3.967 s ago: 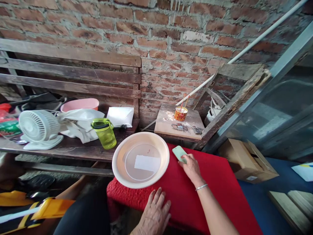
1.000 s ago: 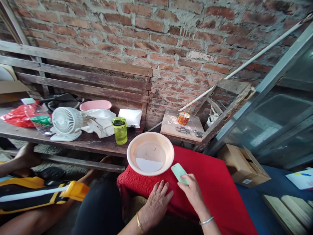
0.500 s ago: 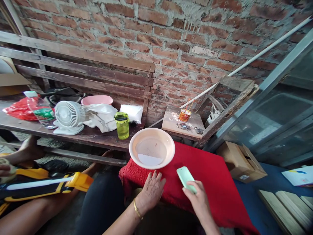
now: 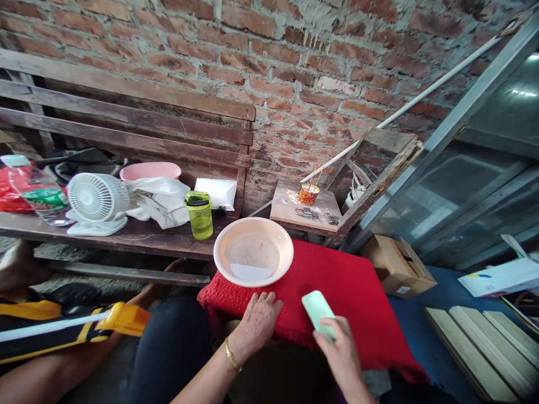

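My right hand (image 4: pixel 341 348) grips a mint-green phone (image 4: pixel 319 314) by its lower end and holds it over the red cloth (image 4: pixel 332 275). Fingers slightly spread, my left hand (image 4: pixel 259 320) rests flat at the cloth's near edge, just below the basin, holding nothing; a gold bracelet circles its wrist. A cream basin (image 4: pixel 218 258) stands at the far left of the cloth, with a white piece and a few small dark specks inside it.
The wooden bench (image 4: pixel 160 240) carries a yellow-green bottle (image 4: pixel 199 216), a white fan (image 4: pixel 97 199) and a pink basin (image 4: pixel 150 170). A small table (image 4: pixel 286 205) holds a patterned cup (image 4: pixel 309 193) and padlocks. A cardboard box (image 4: pixel 391 264) sits right. Another person's leg (image 4: pixel 63 359) is at left.
The view has turned a little to the right, so the bench and basin sit further left. The phone remains in my right hand, and my left hand still lies on the cloth.
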The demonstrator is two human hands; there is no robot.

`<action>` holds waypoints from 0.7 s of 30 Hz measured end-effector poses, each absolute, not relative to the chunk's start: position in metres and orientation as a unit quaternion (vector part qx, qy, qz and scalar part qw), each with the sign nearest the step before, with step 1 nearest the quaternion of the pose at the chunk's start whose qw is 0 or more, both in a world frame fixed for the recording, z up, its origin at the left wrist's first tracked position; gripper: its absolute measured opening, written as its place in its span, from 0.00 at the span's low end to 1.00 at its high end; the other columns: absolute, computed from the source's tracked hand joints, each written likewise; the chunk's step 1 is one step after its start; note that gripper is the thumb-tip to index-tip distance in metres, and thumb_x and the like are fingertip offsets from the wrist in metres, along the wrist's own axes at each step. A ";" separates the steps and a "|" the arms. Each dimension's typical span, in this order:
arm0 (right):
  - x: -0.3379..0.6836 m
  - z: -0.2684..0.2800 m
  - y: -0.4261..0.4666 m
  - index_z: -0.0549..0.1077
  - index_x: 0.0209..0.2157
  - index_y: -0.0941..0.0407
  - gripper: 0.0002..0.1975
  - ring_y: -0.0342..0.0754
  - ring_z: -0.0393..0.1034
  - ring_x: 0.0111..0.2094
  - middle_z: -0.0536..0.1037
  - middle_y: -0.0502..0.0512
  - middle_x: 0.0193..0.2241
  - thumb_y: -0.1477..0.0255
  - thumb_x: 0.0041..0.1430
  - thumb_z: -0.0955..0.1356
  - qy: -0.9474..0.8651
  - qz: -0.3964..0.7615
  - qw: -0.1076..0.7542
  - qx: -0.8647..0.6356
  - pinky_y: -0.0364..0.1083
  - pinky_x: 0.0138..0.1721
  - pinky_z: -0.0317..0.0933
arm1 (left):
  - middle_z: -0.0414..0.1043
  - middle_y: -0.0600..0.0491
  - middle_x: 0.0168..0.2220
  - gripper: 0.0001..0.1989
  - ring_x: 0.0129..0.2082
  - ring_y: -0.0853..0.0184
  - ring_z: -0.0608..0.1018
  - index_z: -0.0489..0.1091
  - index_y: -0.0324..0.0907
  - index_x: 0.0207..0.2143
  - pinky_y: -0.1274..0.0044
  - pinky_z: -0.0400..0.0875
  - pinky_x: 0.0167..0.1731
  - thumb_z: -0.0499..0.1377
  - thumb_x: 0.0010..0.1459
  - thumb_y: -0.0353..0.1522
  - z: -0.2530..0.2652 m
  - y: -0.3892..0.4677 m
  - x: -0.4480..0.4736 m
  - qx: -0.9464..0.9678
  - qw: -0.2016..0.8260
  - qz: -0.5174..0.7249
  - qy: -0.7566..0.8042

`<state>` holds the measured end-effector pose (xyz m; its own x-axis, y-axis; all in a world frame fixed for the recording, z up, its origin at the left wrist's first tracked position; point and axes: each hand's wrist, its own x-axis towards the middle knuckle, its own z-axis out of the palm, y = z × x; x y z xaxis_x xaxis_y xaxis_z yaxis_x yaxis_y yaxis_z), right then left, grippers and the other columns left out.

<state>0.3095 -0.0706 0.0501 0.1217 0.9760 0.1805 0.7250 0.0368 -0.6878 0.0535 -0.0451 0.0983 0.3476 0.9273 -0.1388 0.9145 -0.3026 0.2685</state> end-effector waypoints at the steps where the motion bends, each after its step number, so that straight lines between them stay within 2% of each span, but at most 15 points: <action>1: 0.295 0.049 -0.076 0.78 0.33 0.49 0.08 0.54 0.76 0.41 0.76 0.55 0.38 0.62 0.52 0.70 -0.665 0.195 0.323 -0.645 0.50 0.44 0.70 | 0.73 0.43 0.54 0.22 0.55 0.54 0.75 0.73 0.45 0.55 0.59 0.66 0.59 0.47 0.67 0.23 0.100 -0.044 0.055 0.808 0.154 0.018 0.569; 3: 0.280 0.047 -0.084 0.79 0.33 0.48 0.07 0.52 0.75 0.40 0.77 0.53 0.39 0.67 0.51 0.69 -0.700 0.192 0.290 -0.623 0.49 0.43 0.69 | 0.74 0.44 0.54 0.21 0.54 0.54 0.76 0.73 0.45 0.55 0.60 0.67 0.58 0.47 0.67 0.24 0.102 -0.041 0.056 0.808 0.152 0.018 0.569; 5: 0.291 0.046 -0.088 0.79 0.33 0.47 0.07 0.53 0.75 0.40 0.78 0.53 0.39 0.67 0.50 0.69 -0.693 0.175 0.280 -0.641 0.50 0.44 0.68 | 0.74 0.44 0.53 0.22 0.54 0.53 0.76 0.74 0.46 0.55 0.60 0.68 0.57 0.47 0.67 0.23 0.102 -0.040 0.057 0.806 0.148 0.015 0.573; 7: 0.327 0.046 -0.091 0.79 0.32 0.48 0.09 0.54 0.76 0.40 0.78 0.54 0.38 0.62 0.50 0.70 -0.647 0.160 0.295 -0.685 0.52 0.45 0.68 | 0.74 0.44 0.54 0.23 0.54 0.53 0.76 0.74 0.46 0.54 0.60 0.67 0.57 0.47 0.67 0.22 0.101 -0.041 0.057 0.805 0.143 0.013 0.576; 10: 0.389 0.047 -0.098 0.80 0.32 0.50 0.17 0.57 0.75 0.38 0.77 0.56 0.37 0.52 0.48 0.70 -0.547 0.140 0.326 -0.758 0.54 0.43 0.69 | 0.74 0.43 0.55 0.23 0.55 0.54 0.76 0.74 0.46 0.54 0.60 0.67 0.58 0.46 0.67 0.21 0.102 -0.044 0.056 0.808 0.140 0.013 0.572; 14: 0.399 0.049 -0.108 0.80 0.33 0.51 0.21 0.59 0.75 0.40 0.77 0.59 0.38 0.48 0.47 0.70 -0.479 0.131 0.355 -0.792 0.54 0.43 0.70 | 0.74 0.44 0.54 0.22 0.55 0.54 0.75 0.74 0.46 0.55 0.60 0.67 0.58 0.47 0.68 0.23 0.103 -0.045 0.057 0.812 0.140 0.005 0.566; 16: 0.365 0.049 -0.111 0.79 0.33 0.51 0.17 0.57 0.75 0.41 0.77 0.58 0.38 0.52 0.50 0.70 -0.529 0.151 0.365 -0.751 0.52 0.44 0.70 | 0.73 0.44 0.55 0.23 0.56 0.54 0.75 0.74 0.46 0.56 0.60 0.66 0.58 0.46 0.68 0.22 0.103 -0.044 0.059 0.816 0.140 0.002 0.560; 19: 0.309 0.048 -0.114 0.79 0.34 0.49 0.08 0.53 0.75 0.41 0.77 0.54 0.39 0.64 0.52 0.70 -0.636 0.163 0.339 -0.674 0.49 0.45 0.69 | 0.73 0.44 0.55 0.24 0.56 0.53 0.74 0.74 0.45 0.56 0.61 0.66 0.58 0.45 0.67 0.21 0.099 -0.042 0.063 0.824 0.133 -0.001 0.551; 21: 0.295 0.046 -0.114 0.79 0.33 0.47 0.08 0.52 0.74 0.39 0.78 0.51 0.39 0.70 0.49 0.70 -0.670 0.150 0.302 -0.661 0.49 0.45 0.68 | 0.72 0.44 0.56 0.25 0.57 0.53 0.74 0.74 0.45 0.56 0.61 0.66 0.58 0.45 0.66 0.21 0.095 -0.040 0.066 0.826 0.127 0.001 0.549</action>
<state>0.2945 -0.1143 0.0461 0.0567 0.9767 0.2070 0.7955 0.0811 -0.6005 0.0658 -0.0403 0.0946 0.3967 0.9073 -0.1392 0.9071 -0.3642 0.2111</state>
